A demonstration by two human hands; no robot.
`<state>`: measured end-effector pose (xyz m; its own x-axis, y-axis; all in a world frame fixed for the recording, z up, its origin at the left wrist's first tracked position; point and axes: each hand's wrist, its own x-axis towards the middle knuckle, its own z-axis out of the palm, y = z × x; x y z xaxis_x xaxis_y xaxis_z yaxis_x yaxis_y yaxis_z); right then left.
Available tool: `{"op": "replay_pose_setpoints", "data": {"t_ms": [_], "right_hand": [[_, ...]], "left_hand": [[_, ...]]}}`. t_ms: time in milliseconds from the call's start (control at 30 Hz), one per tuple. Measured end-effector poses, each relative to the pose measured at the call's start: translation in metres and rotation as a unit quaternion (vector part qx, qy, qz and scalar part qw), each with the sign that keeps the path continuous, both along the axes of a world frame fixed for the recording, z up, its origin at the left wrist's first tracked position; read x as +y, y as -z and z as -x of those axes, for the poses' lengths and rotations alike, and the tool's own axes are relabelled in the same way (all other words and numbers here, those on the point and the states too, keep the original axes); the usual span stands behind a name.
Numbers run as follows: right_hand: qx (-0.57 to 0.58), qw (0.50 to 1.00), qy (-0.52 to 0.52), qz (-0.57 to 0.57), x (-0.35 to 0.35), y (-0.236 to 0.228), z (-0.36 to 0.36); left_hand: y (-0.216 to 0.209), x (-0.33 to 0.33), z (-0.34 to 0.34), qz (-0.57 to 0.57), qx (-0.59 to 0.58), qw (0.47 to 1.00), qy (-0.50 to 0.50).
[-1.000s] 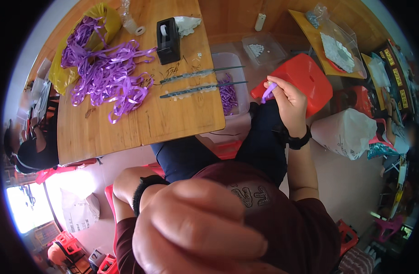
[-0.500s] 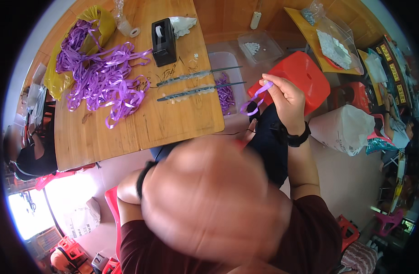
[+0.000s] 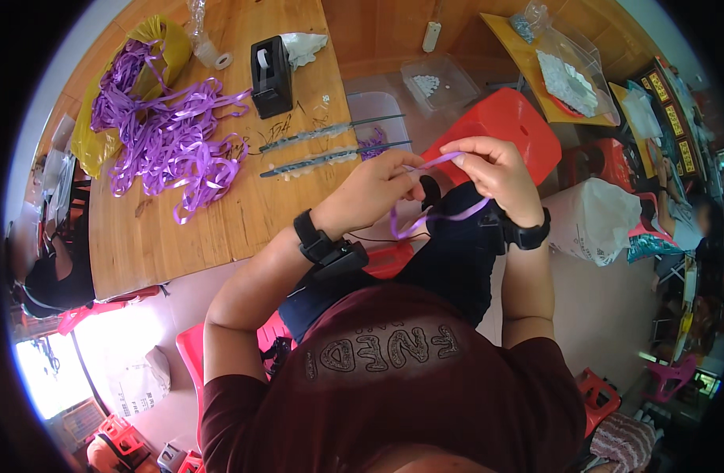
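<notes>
A purple ribbon (image 3: pixel 448 158) is stretched a short way between my two hands, and a slack loop of it hangs below over my dark trousers. My left hand (image 3: pixel 375 188) has its fingers closed at one part of the ribbon, just past the table's right edge. Thumb and fingers of my right hand (image 3: pixel 500 175) pinch the ribbon in front of a red stool. On the table lie a tangled pile of the same purple ribbon (image 3: pixel 208 146) and two thin dark rods (image 3: pixel 314 163) with clear, crinkled bits along them.
Beside the pile are a yellow plastic bag (image 3: pixel 171 51) and a black tape dispenser (image 3: pixel 271 83) on the wooden table (image 3: pixel 173 256). A pale tub (image 3: pixel 393 102) with purple pieces stands past the table edge. The red stool (image 3: pixel 527 130) and a white sack (image 3: pixel 598 225) are at right.
My left hand, blurred and close to the camera before, has come down to the ribbon beside my right hand. The ribbon, earlier dangling from the right hand alone, now spans both.
</notes>
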<state>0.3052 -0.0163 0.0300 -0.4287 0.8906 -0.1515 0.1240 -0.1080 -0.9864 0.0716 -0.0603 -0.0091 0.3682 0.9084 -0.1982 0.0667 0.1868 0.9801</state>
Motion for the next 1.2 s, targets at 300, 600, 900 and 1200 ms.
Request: {"op": "replay_pose_setpoints", "data": {"t_ms": [300,600,900,1200], "right_hand": [[-0.091,0.957,-0.060,-0.268,0.017,0.006,0.002],[-0.159,0.882,-0.066,-0.438,0.031,0.030,-0.016],[-0.131,0.845,-0.021,-0.518,0.075,0.080,0.017],[-0.060,0.880,-0.113,-0.457,0.119,0.099,0.056]], "left_hand": [[0.010,0.008,0.004,0.040,-0.031,0.998,0.045],[0.009,0.018,0.020,0.008,-0.121,0.990,0.069],[0.000,0.010,0.000,-0.156,0.214,0.960,0.094],[-0.012,0.000,0.019,-0.174,0.234,0.954,0.064]]}}
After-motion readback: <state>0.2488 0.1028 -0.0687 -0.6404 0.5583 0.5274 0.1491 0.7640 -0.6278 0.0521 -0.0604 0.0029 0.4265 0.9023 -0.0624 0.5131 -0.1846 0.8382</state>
